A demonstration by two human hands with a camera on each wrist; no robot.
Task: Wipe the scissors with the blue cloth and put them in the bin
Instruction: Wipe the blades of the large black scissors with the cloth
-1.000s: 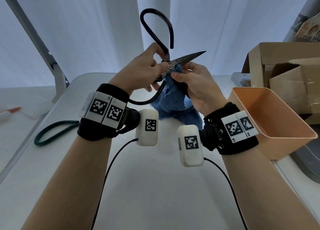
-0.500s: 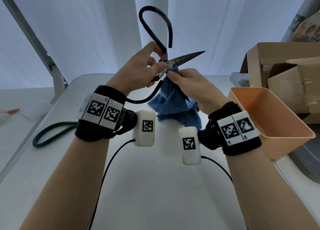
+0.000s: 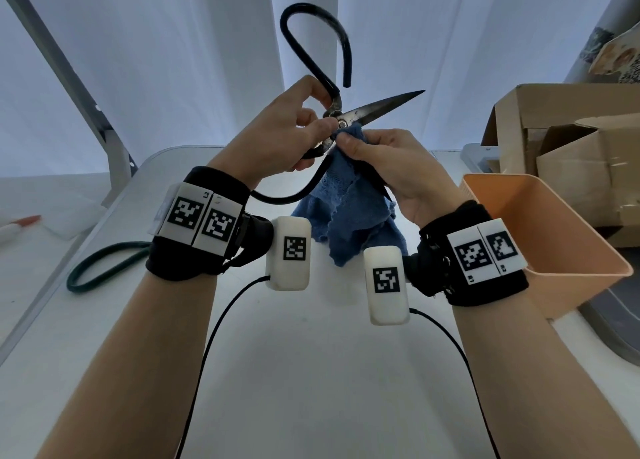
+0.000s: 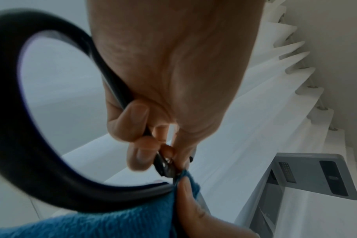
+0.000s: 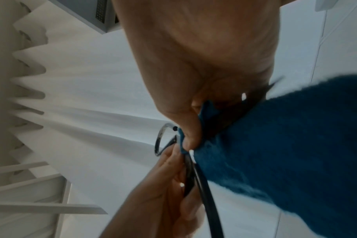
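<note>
At centre frame in the head view, a person's left hand (image 3: 277, 136) pinches a pair of black-handled scissors (image 3: 341, 124) at the pivot, thumb and curled fingers closed on the metal where the two looped handles meet. One loop arcs toward the top of the frame, the other sweeps down under that wrist. The scissors stand open: one dark blade points to the upper right, the other runs down to the lower right, wrapped in the blue cloth (image 3: 349, 216).

Just right of the pivot, the right hand (image 3: 391, 167) pinches the cloth around that lower blade, thumb pressing the fabric up against the joint. The rest of the cloth hangs down between the two wrists, above the white worktop (image 3: 311, 372). Both hands are touching at the pivot — the wiping appears to be under way and not yet finished.

At the right edge of the frame, the orange bin (image 3: 554, 250) sits open-topped on the worktop, near the right wrist. The right hand is the nearer to it, though the left holds the scissors — a drop would likely mean a reach to the right across the body, with the free blade leading toward the bin.
</note>
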